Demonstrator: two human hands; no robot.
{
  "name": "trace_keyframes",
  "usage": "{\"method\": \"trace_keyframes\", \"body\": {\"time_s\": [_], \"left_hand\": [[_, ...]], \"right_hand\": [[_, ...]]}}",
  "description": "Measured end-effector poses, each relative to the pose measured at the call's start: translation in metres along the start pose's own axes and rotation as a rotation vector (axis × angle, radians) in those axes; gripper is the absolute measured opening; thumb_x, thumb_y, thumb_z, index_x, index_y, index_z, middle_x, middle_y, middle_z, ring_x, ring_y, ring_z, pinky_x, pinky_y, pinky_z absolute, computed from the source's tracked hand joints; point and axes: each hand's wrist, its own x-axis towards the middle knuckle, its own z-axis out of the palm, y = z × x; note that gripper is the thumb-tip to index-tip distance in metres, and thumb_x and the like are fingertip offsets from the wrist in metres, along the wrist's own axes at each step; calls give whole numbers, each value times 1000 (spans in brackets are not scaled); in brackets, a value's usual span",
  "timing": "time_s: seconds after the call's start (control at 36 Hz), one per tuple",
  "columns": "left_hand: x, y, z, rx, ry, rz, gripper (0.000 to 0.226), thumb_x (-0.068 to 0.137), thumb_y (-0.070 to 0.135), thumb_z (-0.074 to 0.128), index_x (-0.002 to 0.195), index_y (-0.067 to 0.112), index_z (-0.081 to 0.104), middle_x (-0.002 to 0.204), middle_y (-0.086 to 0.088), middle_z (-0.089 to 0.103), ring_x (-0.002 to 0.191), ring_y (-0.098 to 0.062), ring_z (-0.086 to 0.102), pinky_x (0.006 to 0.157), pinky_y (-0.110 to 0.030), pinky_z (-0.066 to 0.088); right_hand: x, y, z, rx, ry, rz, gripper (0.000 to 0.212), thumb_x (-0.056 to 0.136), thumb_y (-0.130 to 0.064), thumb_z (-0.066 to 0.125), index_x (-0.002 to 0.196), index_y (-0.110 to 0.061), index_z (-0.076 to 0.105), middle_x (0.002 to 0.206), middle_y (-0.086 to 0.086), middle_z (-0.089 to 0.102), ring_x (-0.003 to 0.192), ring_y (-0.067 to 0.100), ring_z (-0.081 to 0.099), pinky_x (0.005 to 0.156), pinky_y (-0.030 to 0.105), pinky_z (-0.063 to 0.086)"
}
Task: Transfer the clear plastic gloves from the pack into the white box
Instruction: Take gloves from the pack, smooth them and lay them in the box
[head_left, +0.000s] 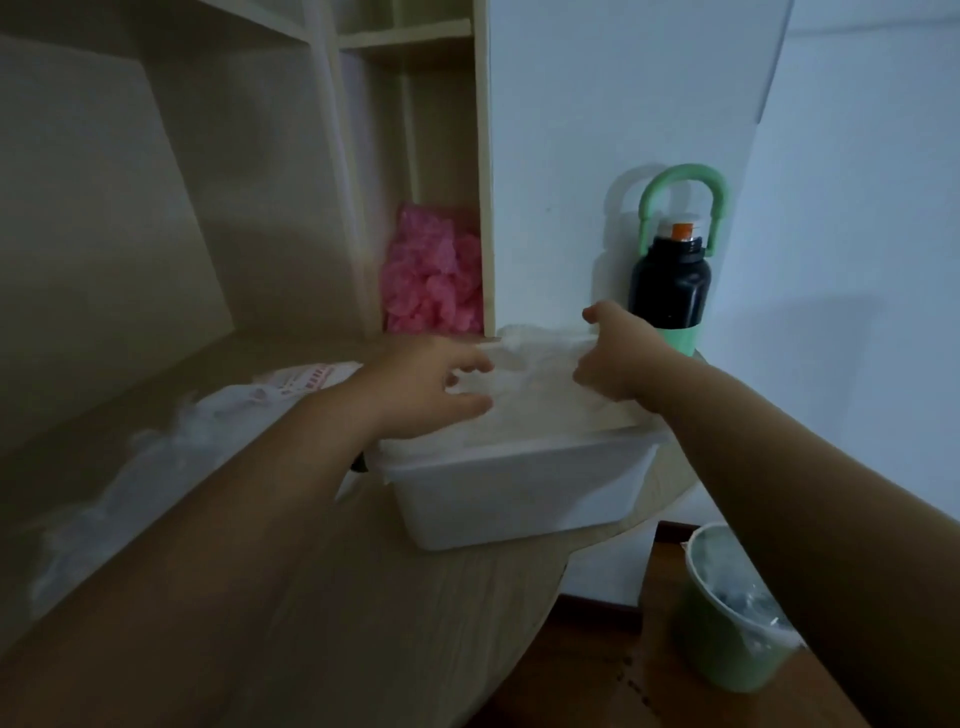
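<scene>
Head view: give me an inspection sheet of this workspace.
Surface: wooden table, rounded edge.
Job's things: box near the table's right edge, heaped with gloves; pack lies left of it.
Clutter: bottle behind the box; pink bundle in the shelf; bin on the floor.
Grippers: left hand on the gloves, fingers curled, grip unclear; right hand grips the gloves.
Cables: nothing seen.
Surroundings: shelf, white wall.

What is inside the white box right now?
The clear plastic gloves fill the white box past its rim; left hand and right hand touch the pile. Opaque walls hide everything below.
</scene>
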Motion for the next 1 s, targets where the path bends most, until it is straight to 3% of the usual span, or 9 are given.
{"method": "trace_keyframes", "body": {"time_s": [0.11, 0.19, 0.36, 0.5, 0.61, 0.72, 0.81, 0.92, 1.0], "left_hand": [[7, 5, 5, 109, -51, -19, 44, 87, 44, 63, 129, 34, 55, 121, 14, 60, 97, -5, 58, 89, -30, 48], [14, 3, 10, 175, -87, 14, 46, 85, 46, 64, 128, 35, 55, 129, 10, 56, 111, -11, 53, 96, -35, 45], [23, 3, 25, 297, -447, -114, 42, 95, 32, 53, 137, 25, 50, 139, 1, 52, 121, -18, 50, 102, -32, 39], [22, 7, 24, 436, -225, -101, 57, 86, 47, 61, 136, 23, 48, 134, -2, 50, 119, -21, 49, 96, -37, 44], [19, 9, 19, 344, -33, 23, 64, 82, 45, 68, 139, 30, 43, 135, 2, 42, 120, -18, 43, 97, -39, 43], [23, 8, 21, 281, -361, 24, 49, 89, 27, 63, 136, 32, 50, 140, 9, 47, 126, -15, 45, 104, -32, 37], [29, 8, 27, 406, -593, -114, 34, 98, 21, 47, 130, 17, 55, 133, -3, 54, 118, -21, 51, 100, -33, 39], [30, 9, 33, 439, -679, -163, 34, 100, 23, 41, 130, 14, 53, 135, -6, 52, 118, -22, 50, 101, -35, 38], [24, 8, 23, 326, -503, -93, 34, 96, 27, 50, 129, 25, 56, 133, 2, 54, 116, -17, 51, 98, -31, 39]], "right_hand": [[0, 1, -3, -169, -88, -32, 76, 84, -8, 66, 146, -9, 21, 128, 15, 50, 103, 28, 55, 82, 31, 49], [5, -2, 0, -295, -137, -97, 77, 82, -7, 68, 145, -8, 22, 127, 15, 52, 107, 29, 54, 77, 28, 43], [13, -1, 9, -430, -21, -235, 58, 85, 4, 52, 136, -12, 30, 114, 14, 53, 90, 25, 51, 77, 35, 46], [9, -7, 6, -632, 176, -369, 39, 89, -15, 55, 127, -18, 48, 119, 8, 54, 108, 27, 52, 92, 37, 39], [3, -12, 10, -528, -94, -319, 27, 88, -27, 61, 110, -13, 65, 110, 5, 63, 99, 23, 59, 89, 36, 49], [8, -6, 18, -643, -433, -174, 62, 87, -31, 65, 142, -16, 41, 141, 6, 46, 127, 26, 44, 107, 37, 35], [9, -6, 22, -724, -615, -159, 56, 95, -22, 52, 147, -14, 32, 151, 7, 34, 137, 26, 33, 111, 39, 25], [1, -9, 22, -721, -671, -158, 48, 100, -16, 39, 147, -13, 31, 152, 6, 32, 138, 23, 31, 110, 34, 22], [4, -6, 19, -550, -521, -156, 51, 93, -23, 56, 141, -14, 42, 143, 5, 46, 129, 22, 44, 108, 34, 31]]}}
